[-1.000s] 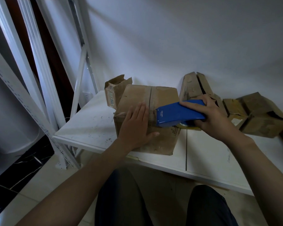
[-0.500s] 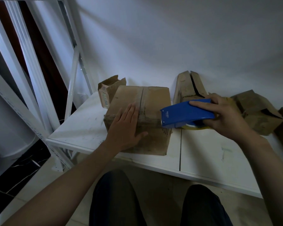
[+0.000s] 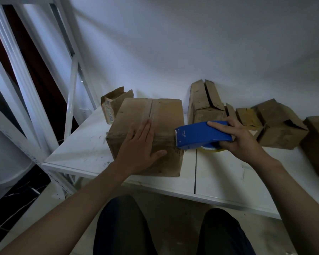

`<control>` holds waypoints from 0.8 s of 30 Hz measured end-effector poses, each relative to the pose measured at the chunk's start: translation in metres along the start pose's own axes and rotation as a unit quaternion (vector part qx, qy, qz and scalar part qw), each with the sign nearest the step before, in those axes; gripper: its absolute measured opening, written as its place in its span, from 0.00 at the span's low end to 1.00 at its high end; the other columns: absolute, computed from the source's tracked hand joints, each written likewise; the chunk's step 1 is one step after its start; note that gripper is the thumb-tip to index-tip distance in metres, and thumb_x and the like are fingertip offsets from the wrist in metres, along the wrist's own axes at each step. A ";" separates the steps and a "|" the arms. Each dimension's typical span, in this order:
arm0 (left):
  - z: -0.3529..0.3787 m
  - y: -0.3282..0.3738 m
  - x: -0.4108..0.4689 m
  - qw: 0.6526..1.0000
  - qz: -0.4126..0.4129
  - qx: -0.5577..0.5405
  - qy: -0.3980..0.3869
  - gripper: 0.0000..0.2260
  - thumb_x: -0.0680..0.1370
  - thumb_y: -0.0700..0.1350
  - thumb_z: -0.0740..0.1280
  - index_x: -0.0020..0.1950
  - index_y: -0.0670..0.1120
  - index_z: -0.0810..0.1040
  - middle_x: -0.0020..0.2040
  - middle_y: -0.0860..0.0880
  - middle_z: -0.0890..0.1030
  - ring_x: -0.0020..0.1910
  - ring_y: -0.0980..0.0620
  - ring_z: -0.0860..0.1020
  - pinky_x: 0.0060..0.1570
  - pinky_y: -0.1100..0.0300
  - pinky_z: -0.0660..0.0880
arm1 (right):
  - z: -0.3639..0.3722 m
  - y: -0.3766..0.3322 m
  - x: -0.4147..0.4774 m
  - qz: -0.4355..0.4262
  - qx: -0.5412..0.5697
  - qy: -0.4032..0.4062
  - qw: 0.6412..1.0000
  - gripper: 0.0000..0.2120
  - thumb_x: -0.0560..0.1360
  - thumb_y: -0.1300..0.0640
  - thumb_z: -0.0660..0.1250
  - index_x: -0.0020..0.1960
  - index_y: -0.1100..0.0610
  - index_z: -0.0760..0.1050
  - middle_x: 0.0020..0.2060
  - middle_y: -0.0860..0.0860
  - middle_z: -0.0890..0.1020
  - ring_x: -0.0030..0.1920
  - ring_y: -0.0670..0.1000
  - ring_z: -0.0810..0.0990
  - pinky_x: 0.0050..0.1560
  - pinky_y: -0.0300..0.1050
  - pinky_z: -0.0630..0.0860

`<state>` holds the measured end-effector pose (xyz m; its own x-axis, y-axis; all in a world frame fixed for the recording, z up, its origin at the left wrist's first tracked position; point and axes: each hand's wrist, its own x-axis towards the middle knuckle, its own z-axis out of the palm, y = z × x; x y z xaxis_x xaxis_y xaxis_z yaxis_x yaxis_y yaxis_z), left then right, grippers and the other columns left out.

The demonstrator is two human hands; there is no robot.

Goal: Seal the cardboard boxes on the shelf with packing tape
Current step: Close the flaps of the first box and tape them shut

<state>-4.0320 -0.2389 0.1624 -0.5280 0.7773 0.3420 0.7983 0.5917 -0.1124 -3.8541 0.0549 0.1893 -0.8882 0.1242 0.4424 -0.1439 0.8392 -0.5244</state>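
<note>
Two knees [image 3: 125,227] low, then the white shelf [image 3: 219,173] edge. Left hand [image 3: 140,146] lies flat, fingers [image 3: 147,129] straight, pressing the big cardboard box [image 3: 166,115] top. Right hand [image 3: 243,142] has its fingers [image 3: 217,124] curled round the blue tape dispenser [image 3: 201,135], toothed end at the box's 3 o'clock edge. Small open box [image 3: 112,105] at 11 o'clock; more boxes [image 3: 280,126] at 2 o'clock, by the wall [image 3: 191,43].

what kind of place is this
Likely a storeroom or packing corner: a white metal shelf rack, several worn cardboard boxes on it, and a blue tape dispenser in the right hand.
</note>
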 end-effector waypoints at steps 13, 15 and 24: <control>0.011 -0.039 0.009 0.998 0.053 0.044 0.012 0.47 0.76 0.76 0.46 0.77 0.39 0.64 0.78 0.40 0.64 0.78 0.41 0.62 0.75 0.36 0.54 | 0.041 -0.019 0.014 -0.032 0.022 -0.018 0.999 0.39 0.73 0.65 0.75 0.74 0.35 0.65 0.54 0.40 0.65 0.57 0.41 0.69 0.62 0.35 0.69; 0.011 -0.029 0.014 0.997 0.062 0.042 0.003 0.48 0.75 0.76 0.46 0.77 0.38 0.65 0.78 0.39 0.64 0.78 0.41 0.61 0.76 0.37 0.55 | 0.039 -0.015 0.014 -0.025 0.024 -0.019 0.999 0.40 0.73 0.65 0.74 0.73 0.33 0.64 0.54 0.38 0.65 0.57 0.42 0.70 0.63 0.36 0.70; 0.014 -0.015 0.017 0.999 0.042 0.018 0.007 0.48 0.75 0.77 0.45 0.77 0.39 0.65 0.78 0.41 0.64 0.78 0.43 0.61 0.77 0.41 0.56 | 0.031 -0.017 0.018 -0.054 -0.038 -0.008 0.998 0.39 0.71 0.61 0.77 0.73 0.35 0.65 0.55 0.44 0.68 0.53 0.44 0.69 0.55 0.33 0.70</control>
<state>-4.0571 -0.2319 0.1571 -0.4559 0.8211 0.3433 0.8281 0.5327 -0.1745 -3.8812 0.0266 0.1832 -0.8764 0.0230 0.4810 -0.2057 0.8852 -0.4172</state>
